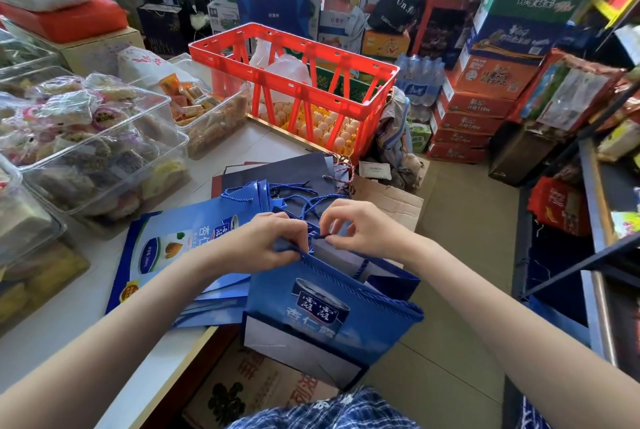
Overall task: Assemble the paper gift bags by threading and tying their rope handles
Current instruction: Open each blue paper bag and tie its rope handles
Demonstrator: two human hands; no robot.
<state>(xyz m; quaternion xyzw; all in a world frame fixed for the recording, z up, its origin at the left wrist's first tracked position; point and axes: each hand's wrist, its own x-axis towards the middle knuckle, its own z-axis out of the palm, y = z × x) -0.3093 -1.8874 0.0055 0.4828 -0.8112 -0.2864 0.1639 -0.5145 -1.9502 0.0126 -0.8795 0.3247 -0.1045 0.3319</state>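
We are holding an opened blue gift bag [311,317] upright just off the near edge of the white table [62,317], directly below both hands. Our left hand [266,241] is curling its fingers and thumb over the bag's top rim, gripping the paper beside the handle hole. Our right hand [360,224] is pinching the end of the blue rope handle [313,238] between thumb and forefinger, with the remaining fingers loosely curled above it. The two hands are sitting close together, the rope running between them; whether its end is already knotted, we cannot tell.

To the left of the left hand and under its forearm, a stack of flat blue bags [180,248] is lying on the table, their rope handles spilling out just beyond our fingertips. Further beyond both hands, dark flat bags [277,172] are overlapping that stack. Past those, a red plastic crate [294,75] is standing on trays of eggs [332,130]. Well to the left of the left hand, clear snack boxes [86,137] are crowding the table.

Below the held bag, cardboard cartons [249,383] are occupying the floor. To the right of the right hand, open tan floor [460,255] is extending toward a metal shelf [595,220] and stacked red boxes [467,123].
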